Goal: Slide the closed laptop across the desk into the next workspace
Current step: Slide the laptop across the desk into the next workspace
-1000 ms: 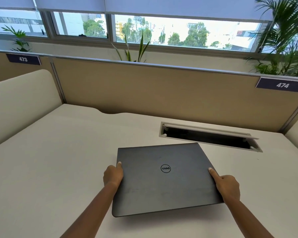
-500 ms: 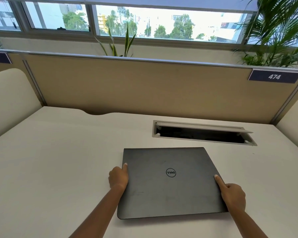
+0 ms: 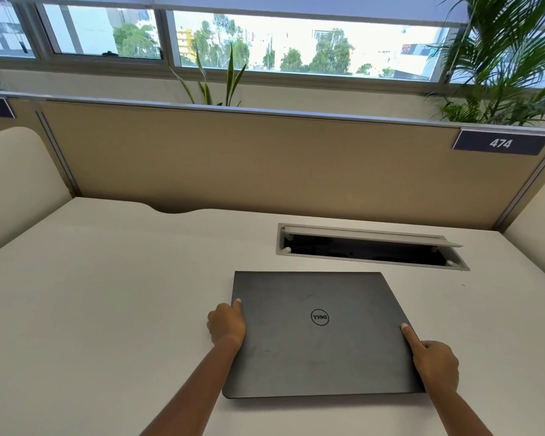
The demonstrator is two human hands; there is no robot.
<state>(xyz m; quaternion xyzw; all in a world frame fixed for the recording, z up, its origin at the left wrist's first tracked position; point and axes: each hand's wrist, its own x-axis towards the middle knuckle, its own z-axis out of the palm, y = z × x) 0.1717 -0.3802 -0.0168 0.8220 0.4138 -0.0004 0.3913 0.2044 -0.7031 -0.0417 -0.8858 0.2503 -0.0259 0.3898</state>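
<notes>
Open-plan office, numbered desk plate (image 3: 500, 143), beige partition panel (image 3: 265, 165), desk cable hatch (image 3: 368, 247)

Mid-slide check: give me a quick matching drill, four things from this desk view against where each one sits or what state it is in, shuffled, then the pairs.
Things:
1. laptop
2. cable hatch
3. left hand
4. number plate 474

Places or states:
A. lid propped open in the desk
B. on the partition at the top right
C. closed, flat on the desk, logo up
D. gripping the laptop's left edge

Pairs: 1-C, 2-A, 3-D, 4-B. The right hand holds the opposite edge, index finger along it.
</notes>
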